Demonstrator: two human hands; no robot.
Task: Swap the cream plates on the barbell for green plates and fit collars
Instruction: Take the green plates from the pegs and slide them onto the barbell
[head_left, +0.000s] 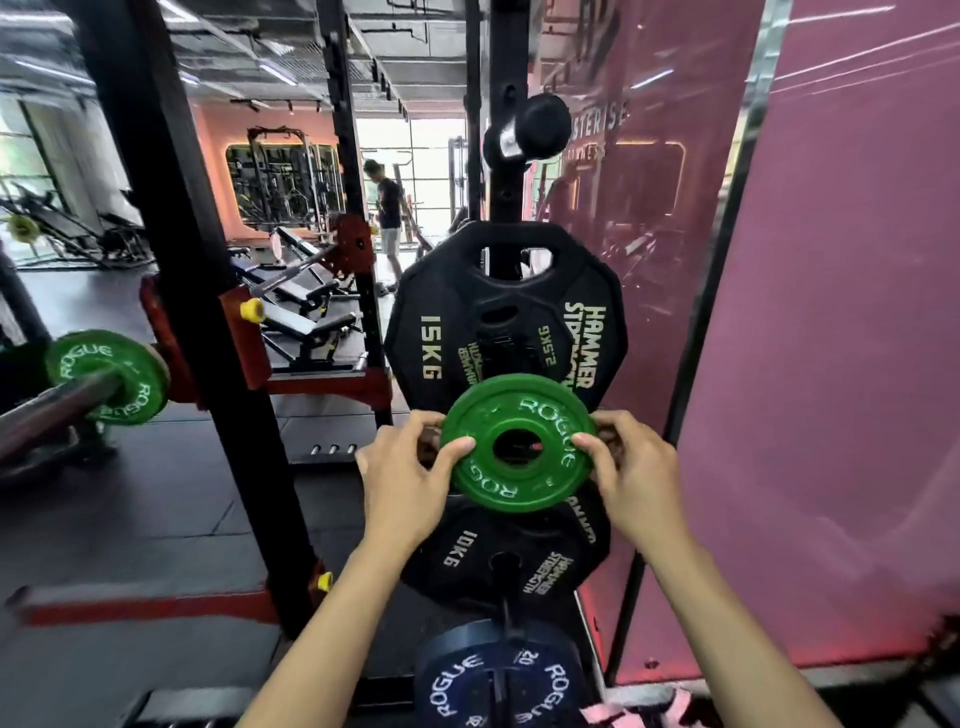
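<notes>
A small green Rogue plate (519, 475) is upright in front of the plate storage on the rack upright, facing me. My left hand (410, 467) grips its left rim, thumb on the face and fingers behind. At the opposite rim my right hand (631, 470) holds it the same way. Whether the plate sits on a peg or is free of it I cannot tell. At the far left the barbell sleeve (57, 410) carries another green Rogue plate (106, 376), with a cream edge just behind it. No collar shows on that sleeve.
Black Hammer Strength 15 kg (431, 317) and 10 kg (462, 561) plates and a blue Rogue plate (457, 680) hang on the storage pegs. A black rack upright (208, 291) stands between me and the barbell. A pink glass wall (810, 364) closes the right side. A person stands far back.
</notes>
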